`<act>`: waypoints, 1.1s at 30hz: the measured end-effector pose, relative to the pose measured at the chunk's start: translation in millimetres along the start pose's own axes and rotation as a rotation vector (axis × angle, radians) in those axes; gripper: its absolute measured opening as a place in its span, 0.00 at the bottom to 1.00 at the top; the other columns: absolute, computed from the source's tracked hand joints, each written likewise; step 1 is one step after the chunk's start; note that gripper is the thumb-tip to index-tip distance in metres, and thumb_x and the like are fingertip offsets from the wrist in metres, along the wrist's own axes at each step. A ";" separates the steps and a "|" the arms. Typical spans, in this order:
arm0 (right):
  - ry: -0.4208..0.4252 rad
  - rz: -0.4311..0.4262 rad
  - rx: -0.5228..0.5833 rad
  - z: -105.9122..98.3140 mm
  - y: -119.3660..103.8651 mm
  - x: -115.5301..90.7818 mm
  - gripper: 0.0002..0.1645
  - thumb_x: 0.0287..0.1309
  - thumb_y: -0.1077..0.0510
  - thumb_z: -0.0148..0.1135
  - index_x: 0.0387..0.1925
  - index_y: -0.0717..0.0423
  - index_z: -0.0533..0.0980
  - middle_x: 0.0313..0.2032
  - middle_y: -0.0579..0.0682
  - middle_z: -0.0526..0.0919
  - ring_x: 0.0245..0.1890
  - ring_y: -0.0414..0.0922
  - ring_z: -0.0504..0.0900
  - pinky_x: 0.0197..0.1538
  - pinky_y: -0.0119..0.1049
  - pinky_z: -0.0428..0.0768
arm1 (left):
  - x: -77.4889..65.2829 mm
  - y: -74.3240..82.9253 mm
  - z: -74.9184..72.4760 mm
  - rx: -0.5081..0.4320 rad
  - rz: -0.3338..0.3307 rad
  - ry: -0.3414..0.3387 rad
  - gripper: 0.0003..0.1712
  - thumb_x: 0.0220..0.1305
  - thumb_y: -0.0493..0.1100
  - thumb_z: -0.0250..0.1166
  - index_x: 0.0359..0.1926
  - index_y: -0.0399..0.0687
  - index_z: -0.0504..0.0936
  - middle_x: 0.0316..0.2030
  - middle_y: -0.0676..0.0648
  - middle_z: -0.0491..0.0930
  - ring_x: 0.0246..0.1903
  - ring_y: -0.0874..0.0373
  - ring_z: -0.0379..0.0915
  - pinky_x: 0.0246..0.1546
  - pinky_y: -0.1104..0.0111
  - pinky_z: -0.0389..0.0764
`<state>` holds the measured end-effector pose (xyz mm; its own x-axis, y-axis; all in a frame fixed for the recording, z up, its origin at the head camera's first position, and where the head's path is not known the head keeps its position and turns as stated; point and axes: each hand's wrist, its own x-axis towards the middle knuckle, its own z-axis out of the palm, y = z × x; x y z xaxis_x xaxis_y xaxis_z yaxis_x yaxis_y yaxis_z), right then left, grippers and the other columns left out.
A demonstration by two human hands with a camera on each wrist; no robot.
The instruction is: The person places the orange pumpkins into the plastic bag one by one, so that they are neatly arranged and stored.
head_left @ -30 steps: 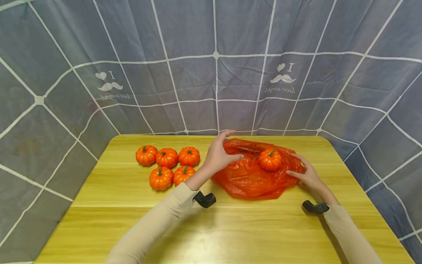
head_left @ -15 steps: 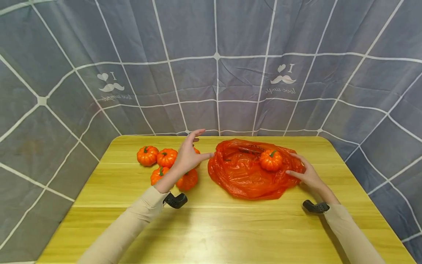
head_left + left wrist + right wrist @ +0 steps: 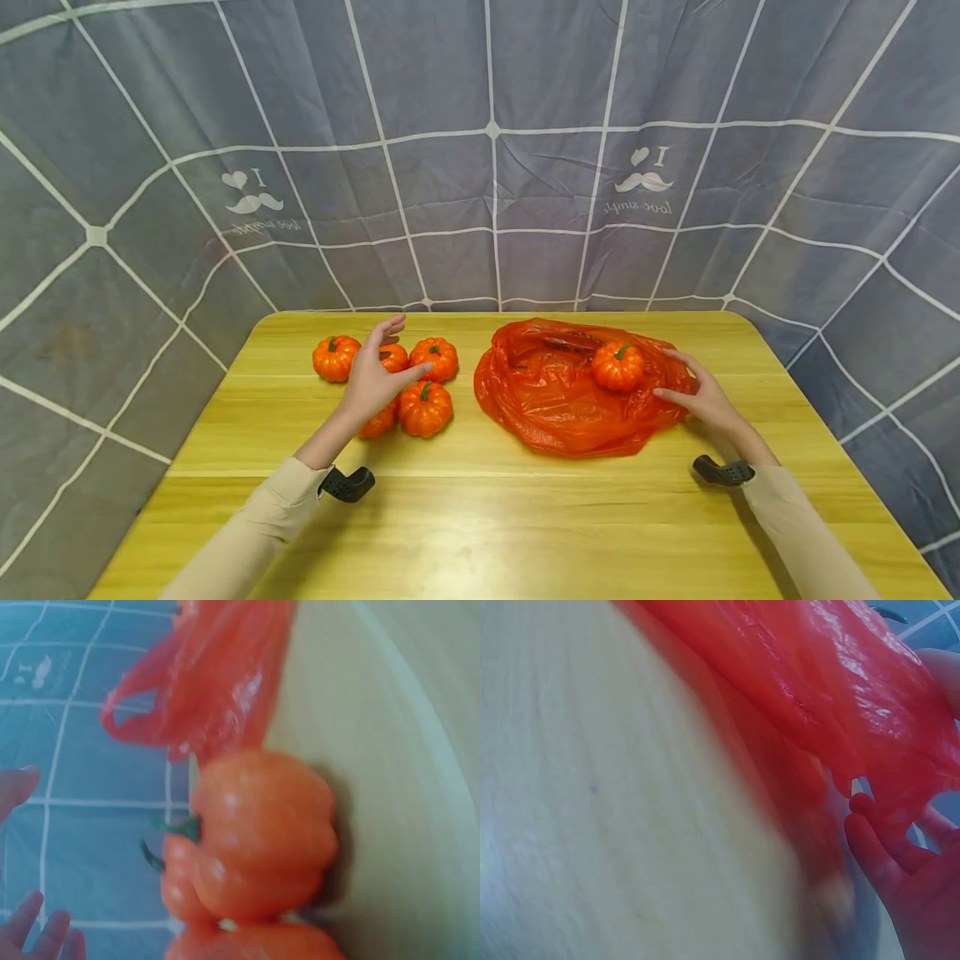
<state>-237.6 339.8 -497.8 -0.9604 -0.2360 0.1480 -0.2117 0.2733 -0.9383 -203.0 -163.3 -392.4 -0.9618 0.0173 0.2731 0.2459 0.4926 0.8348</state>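
Note:
My left hand (image 3: 370,385) hovers over the cluster of small orange pumpkins (image 3: 425,410) on the left, thumb spread from the fingers and nothing in its grasp. It partly covers two of them in the head view. Green stems stand out on the pumpkins (image 3: 259,836) in the left wrist view. On the right lies a crumpled red plastic bag (image 3: 540,421), its mouth spread toward the left. One pumpkin (image 3: 618,367) sits at the bag's right part. My right hand (image 3: 708,407) holds the bag's right end, with fingers (image 3: 877,859) curled at the thin plastic.
Everything lies on a yellow wooden table (image 3: 480,533). A grey curtain with white grid lines (image 3: 450,192) hangs behind and at both sides. Each wrist carries a black camera mount, one at the left wrist (image 3: 348,483) and one at the right wrist (image 3: 723,471).
My left hand has moved left from the bag's mouth to above the pumpkin cluster. The bag's left edge has spread outward. My right hand stays at the bag.

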 end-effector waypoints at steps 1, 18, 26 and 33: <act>-0.003 0.000 -0.001 0.3 0.1 0.0 0.41 0.57 0.68 0.63 0.69 0.63 0.55 0.55 0.38 0.66 0.41 0.30 0.81 0.39 0.28 0.83 | -1.0 -3.3 -3.0 0.004 0.001 0.001 0.45 0.49 0.42 0.76 0.67 0.45 0.64 0.64 0.42 0.68 0.61 0.44 0.64 0.62 0.49 0.65; -0.009 -0.008 0.089 3.0 3.5 -1.1 0.41 0.57 0.70 0.61 0.69 0.61 0.55 0.54 0.37 0.68 0.43 0.30 0.81 0.41 0.26 0.82 | -9.9 -54.1 -47.6 0.029 -0.026 0.132 0.40 0.55 0.38 0.71 0.66 0.41 0.64 0.62 0.37 0.68 0.60 0.39 0.62 0.60 0.48 0.65; 0.001 -0.012 0.020 2.7 2.3 -1.8 0.41 0.57 0.69 0.63 0.69 0.63 0.55 0.58 0.38 0.65 0.46 0.26 0.77 0.43 0.24 0.80 | -4.7 -68.3 -59.1 -0.005 -0.128 0.210 0.40 0.54 0.37 0.71 0.66 0.40 0.63 0.61 0.36 0.69 0.59 0.43 0.64 0.55 0.55 0.67; 0.004 -0.012 0.002 3.7 2.0 -0.7 0.41 0.56 0.69 0.63 0.69 0.63 0.56 0.57 0.36 0.65 0.45 0.26 0.78 0.42 0.24 0.80 | 1.4 -94.0 -72.4 0.046 -0.130 0.251 0.39 0.54 0.37 0.71 0.66 0.40 0.65 0.61 0.37 0.69 0.57 0.42 0.66 0.52 0.57 0.67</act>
<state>-236.6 337.1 -500.9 -0.9584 -0.2360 0.1605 -0.2231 0.2688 -0.9370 -218.8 -272.6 -435.9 -0.9238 -0.2617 0.2795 0.1108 0.5159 0.8494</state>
